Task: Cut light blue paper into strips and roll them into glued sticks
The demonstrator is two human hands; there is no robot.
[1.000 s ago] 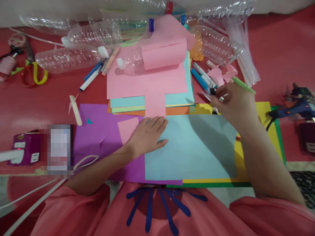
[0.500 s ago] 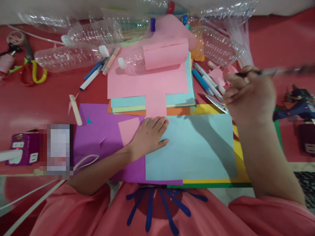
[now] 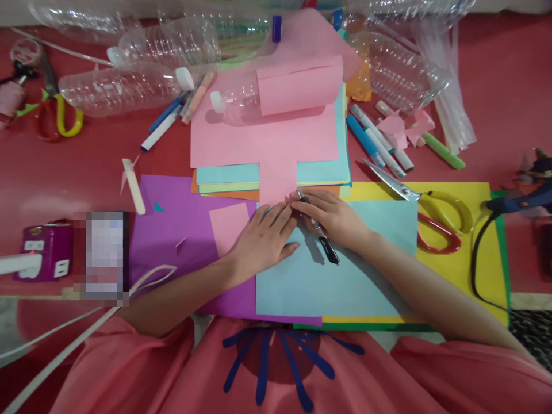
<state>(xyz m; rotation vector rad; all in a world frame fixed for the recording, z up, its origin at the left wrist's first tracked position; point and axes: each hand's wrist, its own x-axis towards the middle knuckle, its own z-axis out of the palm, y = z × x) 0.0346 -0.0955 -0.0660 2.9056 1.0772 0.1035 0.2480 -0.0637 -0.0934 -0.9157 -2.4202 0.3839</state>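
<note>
A light blue paper sheet [image 3: 345, 270] lies in front of me on top of purple paper [image 3: 181, 230] and yellow paper [image 3: 466, 264]. My left hand [image 3: 263, 238] lies flat with fingers stretched out on the blue sheet's top left corner. My right hand [image 3: 332, 215] is closed on a black pen [image 3: 321, 237], its tip at the sheet's upper edge beside my left fingertips. A small pink paper square [image 3: 226, 227] lies just left of my left hand.
Scissors with yellow and red handles [image 3: 425, 201] lie right of the blue sheet. A stack of coloured paper topped by pink [image 3: 267, 144] sits behind, with a bottle wrapped in pink paper [image 3: 280, 92], several empty plastic bottles, markers [image 3: 375, 141], a glue gun [image 3: 524, 198], and a power strip [image 3: 41, 259].
My right hand came down from the markers at the right, left the green marker there, and now holds a black pen at the blue sheet's top edge. The left hand stayed put.
</note>
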